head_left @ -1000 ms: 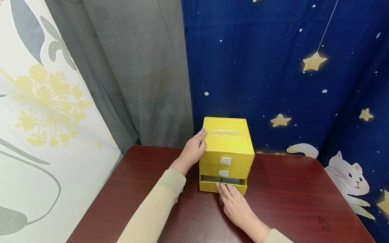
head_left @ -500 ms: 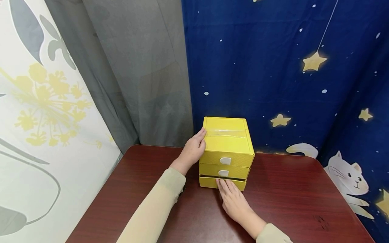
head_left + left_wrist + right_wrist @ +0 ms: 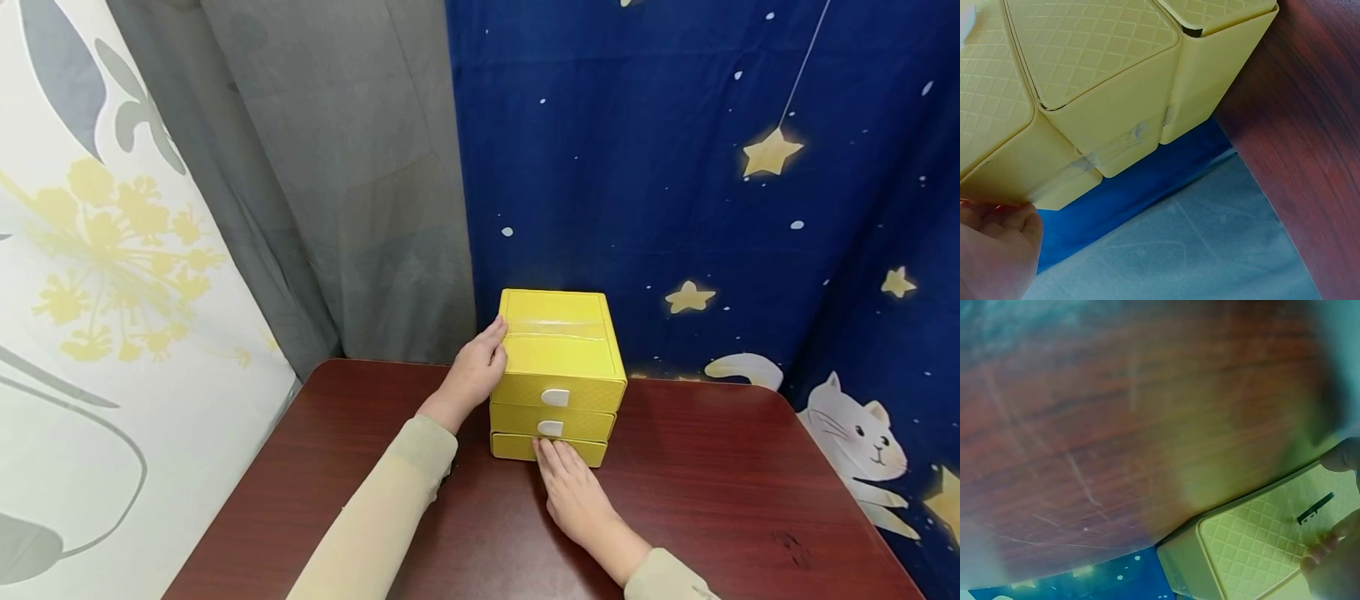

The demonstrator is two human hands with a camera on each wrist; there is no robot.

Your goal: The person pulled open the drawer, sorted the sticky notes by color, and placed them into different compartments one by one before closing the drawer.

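A yellow three-drawer box (image 3: 564, 354) stands on the table, with clear tape across its top. My left hand (image 3: 474, 371) rests against its left side near the top edge; the left wrist view has those fingers (image 3: 1022, 219) touching the side. Against the front of the bottom drawer (image 3: 512, 447) my right hand (image 3: 573, 496) presses with extended fingers. This drawer sits almost flush, though a small dark gap shows at one corner in the left wrist view. Its front has a dark slot (image 3: 1316, 508). White tabs mark the top drawer (image 3: 525, 390) and middle drawer (image 3: 513, 418).
The box is on a dark red wooden table (image 3: 697, 492), near its back edge. Behind hang a grey curtain (image 3: 375, 208) and a blue star-patterned curtain (image 3: 600, 167). A white floral curtain (image 3: 112, 333) hangs at the left.
The bottom drawer has slid inward from partly pulled out to nearly flush, with my right hand moving forward against it. My left hand has stayed on the box's side.
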